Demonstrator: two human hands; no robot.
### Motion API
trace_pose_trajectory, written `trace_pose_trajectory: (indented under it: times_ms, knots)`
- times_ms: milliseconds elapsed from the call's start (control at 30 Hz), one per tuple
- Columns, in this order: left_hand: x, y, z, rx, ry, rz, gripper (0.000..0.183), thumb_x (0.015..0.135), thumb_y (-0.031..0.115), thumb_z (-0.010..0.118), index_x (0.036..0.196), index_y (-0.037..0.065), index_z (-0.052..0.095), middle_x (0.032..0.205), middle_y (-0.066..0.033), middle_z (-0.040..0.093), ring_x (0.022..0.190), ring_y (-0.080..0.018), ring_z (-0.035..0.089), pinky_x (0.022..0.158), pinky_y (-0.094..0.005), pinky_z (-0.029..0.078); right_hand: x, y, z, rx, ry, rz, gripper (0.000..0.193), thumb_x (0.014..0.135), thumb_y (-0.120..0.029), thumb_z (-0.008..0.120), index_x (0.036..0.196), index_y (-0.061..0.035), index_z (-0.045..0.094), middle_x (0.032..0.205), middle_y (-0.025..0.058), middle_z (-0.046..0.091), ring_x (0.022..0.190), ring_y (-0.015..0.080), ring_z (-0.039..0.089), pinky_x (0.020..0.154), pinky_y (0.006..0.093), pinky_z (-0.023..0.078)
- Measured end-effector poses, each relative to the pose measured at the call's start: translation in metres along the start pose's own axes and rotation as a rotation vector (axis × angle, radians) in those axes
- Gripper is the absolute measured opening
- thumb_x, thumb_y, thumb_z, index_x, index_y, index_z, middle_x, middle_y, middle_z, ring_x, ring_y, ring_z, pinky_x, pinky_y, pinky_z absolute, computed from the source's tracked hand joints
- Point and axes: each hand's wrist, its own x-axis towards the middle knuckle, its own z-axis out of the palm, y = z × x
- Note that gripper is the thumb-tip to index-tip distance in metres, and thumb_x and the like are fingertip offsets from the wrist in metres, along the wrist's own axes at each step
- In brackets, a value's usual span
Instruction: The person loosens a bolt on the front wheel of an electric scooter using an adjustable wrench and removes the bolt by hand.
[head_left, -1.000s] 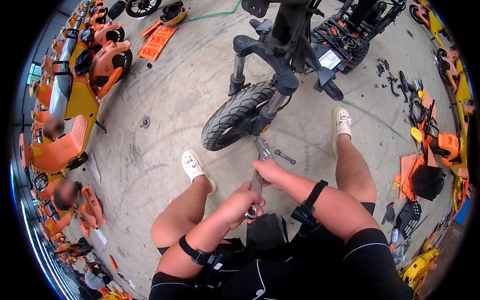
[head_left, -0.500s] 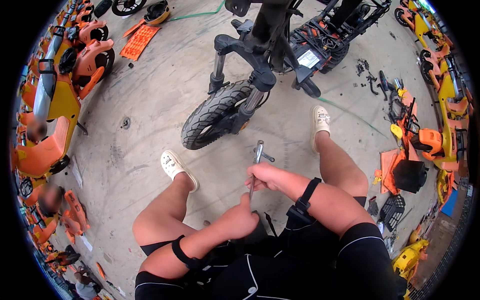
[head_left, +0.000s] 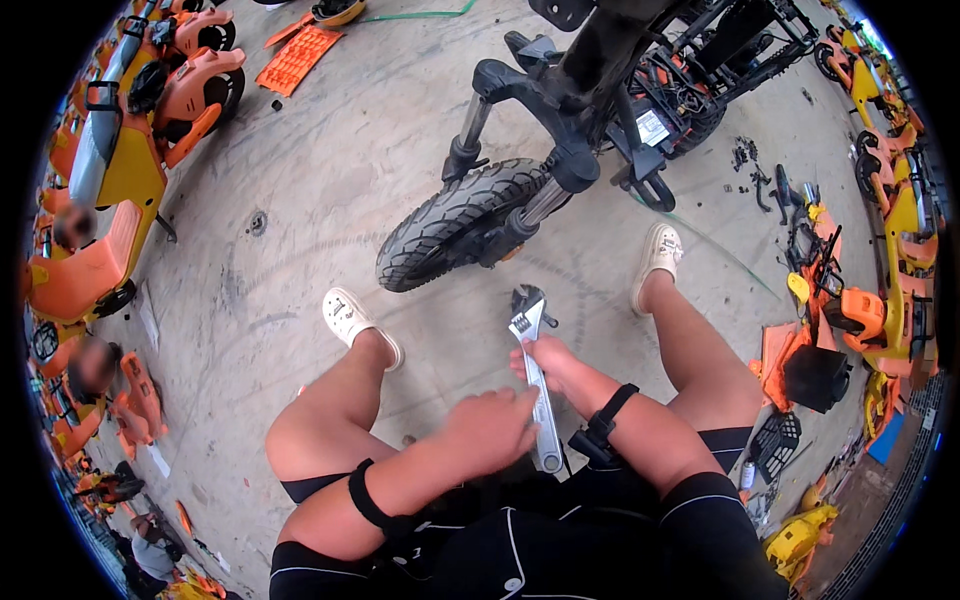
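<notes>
A silver adjustable wrench (head_left: 541, 405) stands in front of my body, its jaw end pointing away toward the motorbike and its flat face turned up. My right hand (head_left: 549, 360) is closed around the handle just below the jaws. Curled fingers of my left hand (head_left: 492, 428) rest against the handle's left side lower down; their tips are partly hidden. Dark metal shows at the jaws, and whether it is a separate part is unclear. Beyond my hands is the front wheel (head_left: 455, 225) of a stripped black motorbike, below its fork (head_left: 545, 205).
Orange and yellow scooters (head_left: 150, 150) line the left side, with more (head_left: 890, 260) on the right. Loose parts lie at right, including a black box (head_left: 815, 378) and a black crate (head_left: 777, 447). An orange panel (head_left: 298, 60) lies on the floor at far left. My feet flank the wheel.
The wrench has turned from edge-on to flat face up, exposing its jaws. My left hand has shifted up along the handle. The view has shifted slightly, moving the motorbike rightward.
</notes>
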Motion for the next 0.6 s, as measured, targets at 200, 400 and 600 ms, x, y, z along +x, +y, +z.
trace_pose_trajectory:
  times_ms: [200, 400, 600]
  knots:
    - [0.013, -0.016, 0.004, 0.092, 0.031, -0.004, 0.048, 0.094, 0.032, 0.065, 0.134, 0.006, 0.054, 0.101, -0.0184, 0.067, 0.086, -0.0383, 0.069, 0.077, -0.0477, 0.057, 0.007, -0.019, -0.001, -0.199, -0.022, -0.119, 0.035, 0.106, -0.042, 0.053, 0.112, -0.0078, 0.057, 0.090, 0.0063, 0.062, 0.069, 0.0159, 0.060, 0.057, 0.0320, 0.048]
    - [0.022, -0.017, 0.006, 0.076, -0.009, 0.049, 0.048, 0.094, 0.031, 0.065, 0.134, 0.006, 0.054, 0.101, -0.0185, 0.067, 0.089, -0.0383, 0.069, 0.078, -0.0480, 0.056, 0.004, -0.031, 0.007, -0.197, -0.004, -0.073, 0.049, 0.101, -0.056, 0.056, 0.096, -0.0073, 0.058, 0.074, 0.0024, 0.057, 0.056, 0.0141, 0.054, 0.050, 0.0321, 0.045]
    - [0.025, -0.022, 0.002, 0.085, -0.016, 0.038, 0.049, 0.095, 0.030, 0.064, 0.136, 0.006, 0.053, 0.104, -0.0193, 0.067, 0.092, -0.0392, 0.068, 0.083, -0.0482, 0.056, 0.004, -0.036, 0.011, -0.129, -0.045, -0.059, 0.049, 0.101, -0.056, 0.056, 0.093, -0.0077, 0.057, 0.073, 0.0029, 0.057, 0.056, 0.0148, 0.053, 0.050, 0.0319, 0.043]
